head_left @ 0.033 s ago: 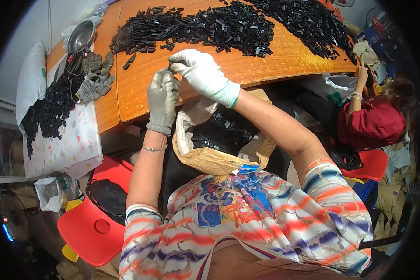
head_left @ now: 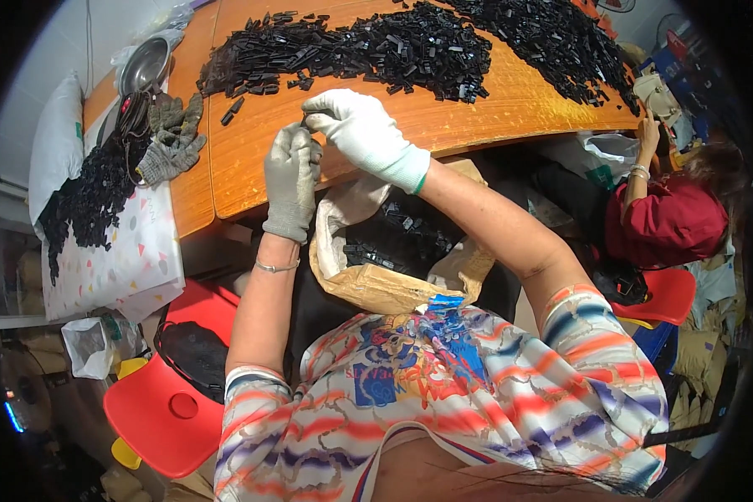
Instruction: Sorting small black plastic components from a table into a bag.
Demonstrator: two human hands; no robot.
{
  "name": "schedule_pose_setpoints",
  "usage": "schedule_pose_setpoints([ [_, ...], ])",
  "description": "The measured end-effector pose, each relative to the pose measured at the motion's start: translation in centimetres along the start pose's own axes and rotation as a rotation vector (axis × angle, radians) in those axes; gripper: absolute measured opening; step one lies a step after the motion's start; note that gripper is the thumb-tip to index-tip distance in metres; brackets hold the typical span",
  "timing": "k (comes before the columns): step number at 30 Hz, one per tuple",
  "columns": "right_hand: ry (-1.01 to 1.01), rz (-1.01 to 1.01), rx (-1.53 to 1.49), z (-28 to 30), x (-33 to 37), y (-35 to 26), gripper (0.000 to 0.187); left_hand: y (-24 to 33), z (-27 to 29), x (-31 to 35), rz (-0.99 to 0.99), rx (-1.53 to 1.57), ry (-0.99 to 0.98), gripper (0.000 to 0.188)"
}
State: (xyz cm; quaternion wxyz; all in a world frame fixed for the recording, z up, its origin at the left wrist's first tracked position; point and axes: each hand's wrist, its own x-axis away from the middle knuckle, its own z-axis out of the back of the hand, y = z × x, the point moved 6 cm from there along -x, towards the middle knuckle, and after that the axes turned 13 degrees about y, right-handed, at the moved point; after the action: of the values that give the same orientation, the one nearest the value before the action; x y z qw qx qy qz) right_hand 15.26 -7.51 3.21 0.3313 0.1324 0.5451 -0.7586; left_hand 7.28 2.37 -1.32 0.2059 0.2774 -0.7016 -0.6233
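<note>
My left hand [head_left: 293,171], in a grey knit glove, is closed just above the table's near edge. My right hand [head_left: 360,134], in a white glove with a green-edged cuff, pinches from the right, its fingertips meeting the left ones. A dark sliver of a small black plastic piece [head_left: 304,124] shows between the fingertips; most of it is covered. Beyond my hands a long heap of small black plastic pieces [head_left: 351,52] lies on the orange-brown table [head_left: 259,167]. Below them, an open brown-and-white sack [head_left: 376,284] at my lap holds more black pieces [head_left: 406,226].
A single black piece [head_left: 233,111] lies apart on the table. At left are grey gloves [head_left: 171,142], a metal bowl [head_left: 145,65] and a dark pile [head_left: 92,197]. A red chair [head_left: 163,418] stands lower left. A co-worker in a red sleeve [head_left: 673,222] sits right, near another black heap [head_left: 552,46].
</note>
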Motion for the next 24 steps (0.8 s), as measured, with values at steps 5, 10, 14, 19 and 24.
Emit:
schedule_pose_setpoints([
  [5, 0.006, 0.172, 0.11, -0.1, 0.4, -0.8, 0.022, -0.1, 0.3, 0.1, -0.011, -0.032, 0.026, 0.024],
  [10, -0.149, 0.419, 0.454, -0.8, 1.2, -2.3, 0.013, -0.7, 0.7, 0.2, -0.073, -0.091, 0.053, 0.023],
  [14, -0.171, 0.469, 0.446, -1.1, 0.8, -1.5, 0.012, -1.4, 0.1, 0.2, 0.0, 0.011, 0.076, 0.023],
  [19, -0.179, 0.401, 0.505, -0.9, 0.8, -1.0, 0.01, -0.6, -1.1, 0.3, 0.101, 0.017, 0.143, 0.027],
  [24, -0.168, 0.389, 0.546, 0.0, 0.7, -0.4, 0.013, -0.7, -2.2, 0.1, 0.176, 0.04, 0.127, 0.026],
])
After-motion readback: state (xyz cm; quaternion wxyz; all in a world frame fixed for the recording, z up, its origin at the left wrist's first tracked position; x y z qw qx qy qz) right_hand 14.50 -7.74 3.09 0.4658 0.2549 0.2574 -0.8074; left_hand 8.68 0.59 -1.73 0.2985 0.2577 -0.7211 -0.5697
